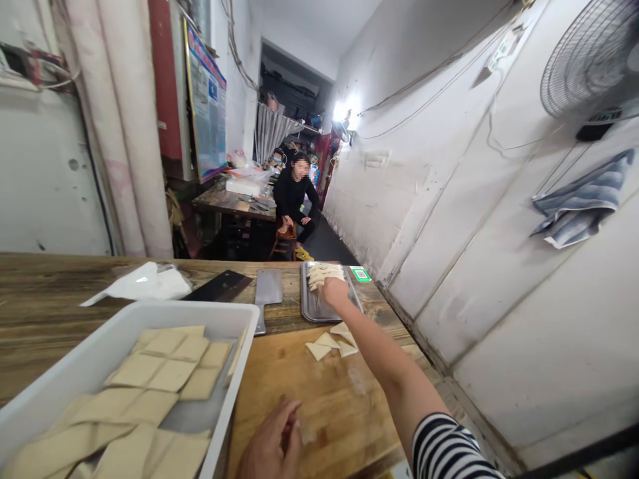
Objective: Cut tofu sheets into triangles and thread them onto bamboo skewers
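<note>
My right hand [336,293] reaches over a metal tray [310,310], its fingers closed at a pile of thin pale-yellow pieces [323,271]; what they grip is hidden. Low on the wooden cutting board [284,372] lies my left hand [272,442], thumb and forefinger apart, with nothing visible between them. Several cut pale-yellow triangles [322,346], tofu-like, rest at the board's far right, below my right forearm. To the left, a white plastic bin [245,372] holds flat squarish slabs [160,371] of the same pale stuff, partly overlapping.
A cleaver [268,287] lies between bin and tray, beside a dark flat blade [219,286] and a crumpled white plastic bag [150,283]. A green code card [360,274] sits right of the tray. Beyond the table a person [295,196] sits on a stool. A wall [499,299] runs along the right.
</note>
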`<state>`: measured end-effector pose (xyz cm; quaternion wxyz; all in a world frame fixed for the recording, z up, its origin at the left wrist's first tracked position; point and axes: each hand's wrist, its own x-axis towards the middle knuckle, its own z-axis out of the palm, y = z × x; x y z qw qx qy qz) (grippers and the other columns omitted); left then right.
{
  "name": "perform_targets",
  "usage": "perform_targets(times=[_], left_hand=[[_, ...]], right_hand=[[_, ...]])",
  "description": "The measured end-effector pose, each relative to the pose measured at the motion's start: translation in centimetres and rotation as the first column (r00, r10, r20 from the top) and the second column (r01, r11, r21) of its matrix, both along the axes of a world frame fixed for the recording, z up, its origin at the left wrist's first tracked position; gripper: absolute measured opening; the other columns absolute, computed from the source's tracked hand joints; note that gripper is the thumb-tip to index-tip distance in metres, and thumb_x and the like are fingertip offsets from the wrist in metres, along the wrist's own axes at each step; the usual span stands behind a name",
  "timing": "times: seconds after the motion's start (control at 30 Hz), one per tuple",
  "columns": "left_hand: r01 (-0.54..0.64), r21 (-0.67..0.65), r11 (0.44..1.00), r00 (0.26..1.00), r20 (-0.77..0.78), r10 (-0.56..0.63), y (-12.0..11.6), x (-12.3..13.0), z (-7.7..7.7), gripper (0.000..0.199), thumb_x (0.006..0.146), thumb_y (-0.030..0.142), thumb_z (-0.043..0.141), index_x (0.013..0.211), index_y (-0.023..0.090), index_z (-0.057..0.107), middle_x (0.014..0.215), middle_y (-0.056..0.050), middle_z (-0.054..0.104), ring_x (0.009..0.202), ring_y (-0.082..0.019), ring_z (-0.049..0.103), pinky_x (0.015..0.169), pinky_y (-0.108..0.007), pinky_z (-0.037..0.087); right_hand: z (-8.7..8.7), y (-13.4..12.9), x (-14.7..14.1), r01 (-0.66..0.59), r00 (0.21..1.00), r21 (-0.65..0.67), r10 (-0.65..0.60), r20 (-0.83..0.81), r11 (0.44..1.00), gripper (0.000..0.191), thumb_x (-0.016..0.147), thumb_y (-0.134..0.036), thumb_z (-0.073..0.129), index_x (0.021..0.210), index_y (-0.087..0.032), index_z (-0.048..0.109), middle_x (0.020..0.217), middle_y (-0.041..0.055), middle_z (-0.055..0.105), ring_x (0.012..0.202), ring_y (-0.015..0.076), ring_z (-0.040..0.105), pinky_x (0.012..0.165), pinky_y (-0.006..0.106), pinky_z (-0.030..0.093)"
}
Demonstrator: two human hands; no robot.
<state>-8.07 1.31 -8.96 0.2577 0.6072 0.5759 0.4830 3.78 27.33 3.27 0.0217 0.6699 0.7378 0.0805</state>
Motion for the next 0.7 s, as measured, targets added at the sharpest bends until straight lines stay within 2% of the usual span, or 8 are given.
perform_targets(times=[0.13, 0.27, 0.4, 0.5, 0.6, 0.7], left_hand=[[-0.039, -0.033, 0.999, 0.999, -0.031, 0.038, -0.1, 0.0, 1.0, 0.033, 0.077, 0.038, 0.048, 0.099, 0.022, 0.066, 0.1, -0.008, 0.07, 0.085, -0.021, 0.067, 0.077, -0.032, 0.054], [-0.057, -0.067, 0.996, 0.998, -0.042, 0.054, -0.3, -0.1, 2.3, 0.034, 0.075, 0.041, 0.047, 0.096, 0.021, 0.066, 0.097, -0.007, 0.071, 0.082, -0.021, 0.067, 0.076, -0.032, 0.054], [-0.08, -0.104, 0.991, 0.995, -0.076, 0.072, -0.5, -0.3, 3.1, 0.036, 0.075, 0.043, 0.047, 0.095, 0.021, 0.066, 0.094, -0.006, 0.071, 0.081, -0.022, 0.067, 0.075, -0.032, 0.052], [-0.105, -0.13, 0.986, 0.99, -0.11, 0.091, -0.3, -0.3, 3.3, 0.038, 0.074, 0.045, 0.047, 0.095, 0.02, 0.066, 0.095, -0.006, 0.071, 0.082, -0.023, 0.066, 0.076, -0.033, 0.052], [-0.117, -0.147, 0.982, 0.987, -0.129, 0.098, -0.1, -0.1, 3.5, 0.039, 0.073, 0.046, 0.047, 0.096, 0.02, 0.065, 0.096, -0.007, 0.071, 0.083, -0.023, 0.066, 0.077, -0.034, 0.051], [-0.12, -0.158, 0.98, 0.983, -0.157, 0.095, 0.3, 0.1, 3.7, 0.037, 0.073, 0.044, 0.047, 0.097, 0.02, 0.063, 0.095, -0.006, 0.071, 0.083, -0.023, 0.066, 0.076, -0.033, 0.051]], right_hand=[[1.2, -1.9, 4.2, 0.052, 0.998, 0.038, -0.052, -0.022, 0.998, 0.029, 0.091, -0.031, 0.054, 0.115, -0.014, 0.055, 0.113, 0.0077, 0.058, 0.096, 0.0201, 0.059, 0.081, 0.04, 0.05], [1.0, -6.7, 10.8, 0.135, 0.99, 0.016, -0.135, -0.033, 0.991, 0.026, 0.092, -0.032, 0.053, 0.11, -0.014, 0.057, 0.109, 0.0067, 0.06, 0.093, 0.0188, 0.061, 0.08, 0.038, 0.05], [-1.2, -13.6, 16.4, 0.192, 0.981, -0.035, -0.193, -0.028, 0.981, 0.025, 0.092, -0.034, 0.054, 0.101, -0.012, 0.061, 0.1, 0.006, 0.064, 0.088, 0.0174, 0.063, 0.079, 0.037, 0.05], [-3.5, -17.8, 18.5, 0.207, 0.977, -0.044, -0.208, -0.039, 0.977, 0.025, 0.09, -0.032, 0.054, 0.092, -0.01, 0.065, 0.095, 0.0114, 0.067, 0.089, 0.021, 0.064, 0.075, 0.033, 0.049], [-5.2, -20.1, 19.2, 0.219, 0.973, -0.019, -0.22, -0.076, 0.976, 0.03, 0.09, -0.031, 0.051, 0.088, -0.006, 0.068, 0.091, 0.0194, 0.067, 0.088, 0.0256, 0.065, 0.072, 0.031, 0.047], [-6.2, -20.7, 19.4, 0.214, 0.969, 0.008, -0.211, -0.13, 0.977, 0.033, 0.093, -0.029, 0.045, 0.089, -0.006, 0.068, 0.092, 0.021, 0.067, 0.088, 0.0254, 0.065, 0.072, 0.031, 0.046]])
